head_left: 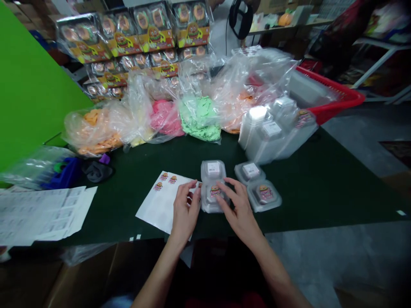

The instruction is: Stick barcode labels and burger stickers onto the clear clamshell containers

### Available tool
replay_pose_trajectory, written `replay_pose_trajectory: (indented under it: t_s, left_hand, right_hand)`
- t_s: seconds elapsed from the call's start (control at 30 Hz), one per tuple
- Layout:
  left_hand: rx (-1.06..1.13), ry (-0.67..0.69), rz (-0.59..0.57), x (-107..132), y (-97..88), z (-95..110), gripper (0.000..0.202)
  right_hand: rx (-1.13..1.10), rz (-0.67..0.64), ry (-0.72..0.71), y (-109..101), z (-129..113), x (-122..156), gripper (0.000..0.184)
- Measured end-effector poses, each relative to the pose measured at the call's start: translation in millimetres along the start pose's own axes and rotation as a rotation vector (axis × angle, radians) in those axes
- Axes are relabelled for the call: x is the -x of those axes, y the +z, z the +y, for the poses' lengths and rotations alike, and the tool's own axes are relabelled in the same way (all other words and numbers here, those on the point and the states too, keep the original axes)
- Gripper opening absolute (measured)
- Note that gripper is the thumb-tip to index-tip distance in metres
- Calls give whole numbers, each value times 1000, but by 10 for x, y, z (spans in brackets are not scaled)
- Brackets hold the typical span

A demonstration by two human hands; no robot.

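A clear plastic clamshell box [212, 207] lies in front of me with its two halves one behind the other. The near half bears a burger sticker [214, 191], the far half a white barcode label [213, 167]. My right hand [239, 209] is open over the near half, fingers spread, with fingertips at the sticker. At the box's left edge is my left hand [185, 209], its fingers curved and apart, holding nothing that I can see. Partly under it lies a white sheet [157, 207] with several burger stickers. Beside my right hand sits a second labelled clamshell box [265, 201].
Stacked clear boxes [268, 137] stand at the right, before a red basket [348, 97]. Bags of orange, pink and green pieces [202, 117] line the back, below packaged burger toys [157, 30]. At left are label sheets [41, 216] and a blue tape dispenser [66, 173].
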State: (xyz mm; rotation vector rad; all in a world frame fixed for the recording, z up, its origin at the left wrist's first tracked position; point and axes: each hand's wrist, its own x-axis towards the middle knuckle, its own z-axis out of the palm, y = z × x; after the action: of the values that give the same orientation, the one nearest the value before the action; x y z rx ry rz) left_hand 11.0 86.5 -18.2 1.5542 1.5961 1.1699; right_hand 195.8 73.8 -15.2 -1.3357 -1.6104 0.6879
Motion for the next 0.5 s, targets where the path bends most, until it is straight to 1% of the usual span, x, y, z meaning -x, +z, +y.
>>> replay_pose_trajectory:
  t_s: [0.1, 0.17, 0.27, 0.37, 0.5]
  left_hand:
    - [28, -4, -52, 183, 9, -8, 40]
    - [47, -15, -80, 281, 46, 17, 45]
    - [51, -37, -83, 372, 111, 55, 48]
    - [46, -46, -90, 419, 155, 76, 49]
    - [50, -11, -132, 452, 185, 93, 51]
  right_hand:
    - [-51, -8, 107, -4, -17, 40, 48]
    - [-61, -16, 145, 18, -19, 55, 52]
    - [-38, 8, 146, 88, -16, 57, 61]
    - [1, 1, 133, 159, -28, 46, 70]
    - [29, -1, 125, 208, -79, 46, 67]
